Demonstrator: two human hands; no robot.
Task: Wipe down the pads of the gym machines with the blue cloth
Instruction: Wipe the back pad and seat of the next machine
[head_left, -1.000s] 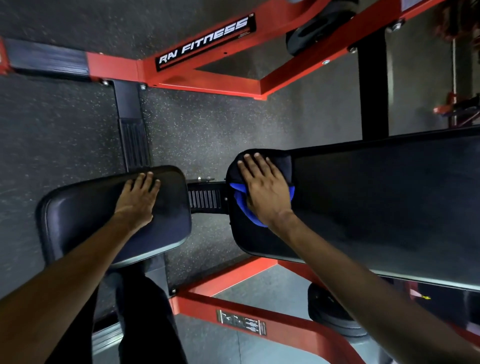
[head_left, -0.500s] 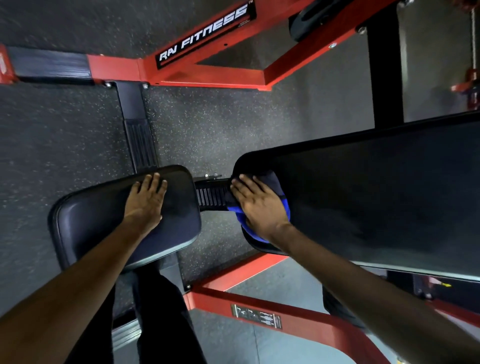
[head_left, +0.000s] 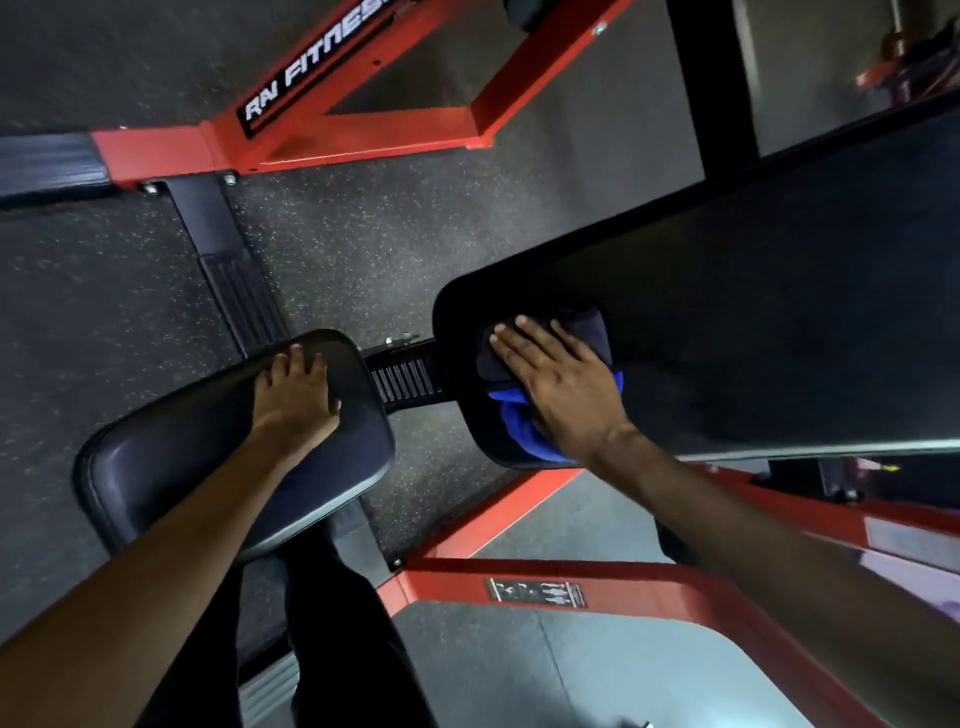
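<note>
- The right grip (head_left: 558, 384) lies flat on the blue cloth (head_left: 519, 423), fingers straight and spread, pressing it onto the long black pad (head_left: 753, 312); nothing is clasped.
- The cloth sits at that pad's rounded end, the end nearest the seat pad (head_left: 182, 467). Its bright blue folds show below the palm, by the pad's near edge, and a darker part shows under the fingertips.
- The left grip (head_left: 298, 397) rests palm-down with straight fingers on the seat pad, near its far edge, holding nothing.
- A ribbed black bar (head_left: 405, 376) runs between the two pads.
- The red frame (head_left: 363, 135), lettered "RN FITNESS", stands on the speckled floor (head_left: 104, 312).
- A small label (head_left: 537, 593) sits on the nearer red beam.
</note>
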